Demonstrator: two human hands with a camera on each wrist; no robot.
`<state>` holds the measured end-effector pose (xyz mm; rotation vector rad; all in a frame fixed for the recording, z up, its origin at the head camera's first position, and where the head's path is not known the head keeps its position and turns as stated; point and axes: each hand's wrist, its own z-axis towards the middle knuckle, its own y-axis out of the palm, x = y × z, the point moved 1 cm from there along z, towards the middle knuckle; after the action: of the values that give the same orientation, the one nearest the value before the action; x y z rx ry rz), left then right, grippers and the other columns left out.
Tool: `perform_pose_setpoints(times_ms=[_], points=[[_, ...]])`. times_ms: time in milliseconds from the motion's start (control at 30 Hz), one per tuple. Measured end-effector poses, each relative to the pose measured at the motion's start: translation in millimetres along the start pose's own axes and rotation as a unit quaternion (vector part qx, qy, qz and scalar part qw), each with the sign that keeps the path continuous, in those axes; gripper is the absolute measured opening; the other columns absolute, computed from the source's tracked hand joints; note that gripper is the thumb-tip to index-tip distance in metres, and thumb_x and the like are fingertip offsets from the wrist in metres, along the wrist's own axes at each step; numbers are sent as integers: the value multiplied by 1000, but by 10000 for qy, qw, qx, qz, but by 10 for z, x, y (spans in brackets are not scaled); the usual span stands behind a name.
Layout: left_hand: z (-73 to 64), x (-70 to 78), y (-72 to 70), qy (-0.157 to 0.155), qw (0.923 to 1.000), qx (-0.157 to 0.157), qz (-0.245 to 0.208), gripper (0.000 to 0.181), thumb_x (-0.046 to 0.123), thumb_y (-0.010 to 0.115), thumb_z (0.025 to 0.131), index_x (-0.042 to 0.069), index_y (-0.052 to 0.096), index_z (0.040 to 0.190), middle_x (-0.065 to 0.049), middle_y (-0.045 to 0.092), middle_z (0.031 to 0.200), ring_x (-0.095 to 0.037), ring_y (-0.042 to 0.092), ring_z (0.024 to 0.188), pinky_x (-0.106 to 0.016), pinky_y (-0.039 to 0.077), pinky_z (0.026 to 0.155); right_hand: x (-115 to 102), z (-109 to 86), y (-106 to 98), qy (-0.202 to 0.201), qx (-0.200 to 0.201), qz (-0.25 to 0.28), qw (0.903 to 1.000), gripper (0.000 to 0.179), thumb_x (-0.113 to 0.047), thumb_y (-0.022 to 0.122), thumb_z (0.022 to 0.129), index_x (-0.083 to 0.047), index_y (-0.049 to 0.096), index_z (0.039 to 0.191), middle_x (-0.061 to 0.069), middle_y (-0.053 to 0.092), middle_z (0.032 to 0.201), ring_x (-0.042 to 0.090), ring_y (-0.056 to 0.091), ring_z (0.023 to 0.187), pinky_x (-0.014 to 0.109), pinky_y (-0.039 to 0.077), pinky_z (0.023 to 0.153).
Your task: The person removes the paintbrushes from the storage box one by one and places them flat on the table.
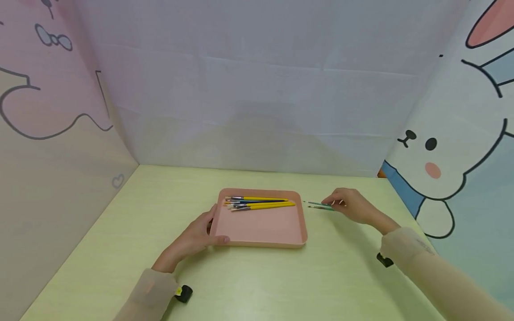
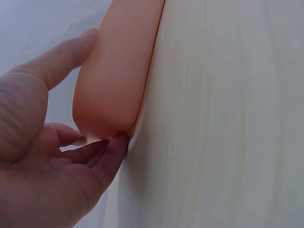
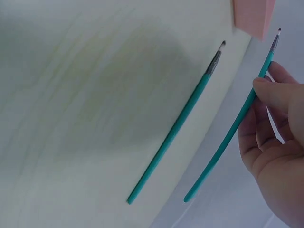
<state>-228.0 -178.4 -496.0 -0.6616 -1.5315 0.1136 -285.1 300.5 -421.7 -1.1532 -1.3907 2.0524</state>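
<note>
A pink tray (image 1: 265, 229) lies on the table, and my left hand (image 1: 195, 235) grips its near left corner. In the left wrist view the thumb is against one side of the tray (image 2: 118, 61) and the fingertips are at the corner. To the right of the tray, my right hand (image 1: 353, 207) pinches a thin green paintbrush (image 3: 237, 116) between thumb and fingers, bristles toward the tray. A second green paintbrush (image 3: 173, 130) rests on the tabletop beside it. Several paintbrushes, yellow-handled (image 1: 265, 206) and dark blue, lie together along the tray's far half.
The pale wooden table (image 1: 257, 285) ends at a plain white backdrop (image 1: 257, 89). Cartoon-printed sheets stand at both sides, with a rabbit (image 1: 445, 165) on the right one.
</note>
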Motion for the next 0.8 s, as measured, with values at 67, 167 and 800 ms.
perform_pose_setpoints(times_ms=[67, 167, 800], points=[[-3, -8, -4, 3, 10000, 14, 2, 121, 39, 91, 86, 14, 10, 172, -18, 36, 166, -33, 49, 139, -60, 38, 117, 106, -49, 38, 14, 47, -9, 10000, 30, 12, 70, 95, -8, 82, 114, 1, 74, 100, 21, 70, 90, 31, 59, 77], [-7, -23, -7, 0, 10000, 20, 1, 121, 39, 91, 86, 14, 10, 172, -18, 37, 166, -32, 50, 139, -59, 38, 117, 248, -114, 109, 36, 55, -43, 10000, 28, 12, 71, 94, -7, 82, 113, 4, 75, 100, 24, 71, 91, 31, 59, 78], [-2, -25, 66, 99, 9998, 14, -148, 117, 36, 91, 86, 20, 14, 173, -15, 41, 161, -29, 52, 134, -54, 42, 114, 496, -225, 311, -175, 440, -573, 9972, 28, 14, 75, 89, -9, 83, 103, 0, 74, 93, 22, 70, 86, 34, 58, 75]])
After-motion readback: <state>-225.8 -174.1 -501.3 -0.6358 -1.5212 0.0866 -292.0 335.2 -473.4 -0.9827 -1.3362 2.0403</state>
